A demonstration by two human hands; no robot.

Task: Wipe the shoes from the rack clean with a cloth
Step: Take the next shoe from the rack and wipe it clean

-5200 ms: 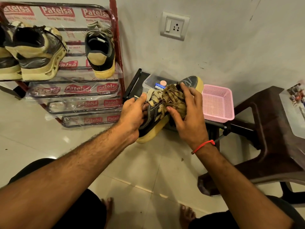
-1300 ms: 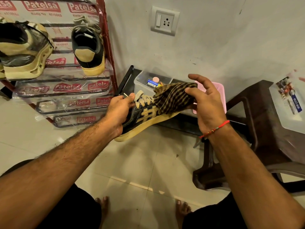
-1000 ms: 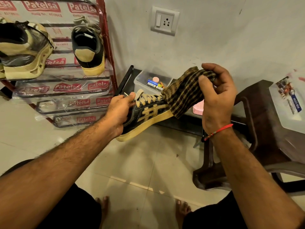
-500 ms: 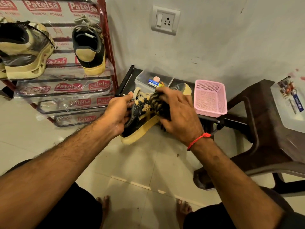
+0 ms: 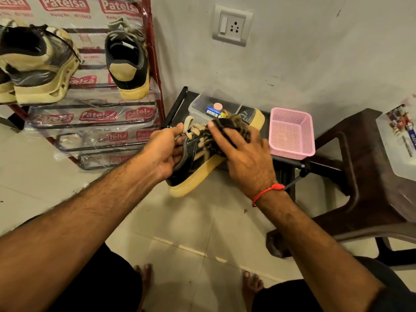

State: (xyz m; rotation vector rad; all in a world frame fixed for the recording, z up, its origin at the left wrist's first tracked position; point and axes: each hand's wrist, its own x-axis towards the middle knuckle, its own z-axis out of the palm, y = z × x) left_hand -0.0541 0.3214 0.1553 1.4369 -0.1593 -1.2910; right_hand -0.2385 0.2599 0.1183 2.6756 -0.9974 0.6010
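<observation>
A black sneaker [image 5: 193, 167] with tan stripes, tan laces and a yellowish sole is held in the air above the floor, toe pointing away to the right. My left hand [image 5: 164, 152] grips it at the heel and tongue. My right hand [image 5: 245, 152] presses a brown checked cloth [image 5: 234, 124] against the shoe's upper, fingers spread over the bunched cloth. The red shoe rack [image 5: 153, 70] at the upper left holds a matching black sneaker [image 5: 127, 61] and a tan and grey sneaker [image 5: 38, 64].
A pink plastic basket [image 5: 291, 134] and a clear box [image 5: 202, 104] of small items sit on a low black stand by the wall. A dark brown plastic chair [image 5: 364, 176] stands at the right. A wall socket [image 5: 231, 28] is above. Tiled floor lies below.
My right hand lifted the cloth off the shoe a second ago, then brought it back down onto the upper. It has since slid along toward the toe. My left hand keeps its grip.
</observation>
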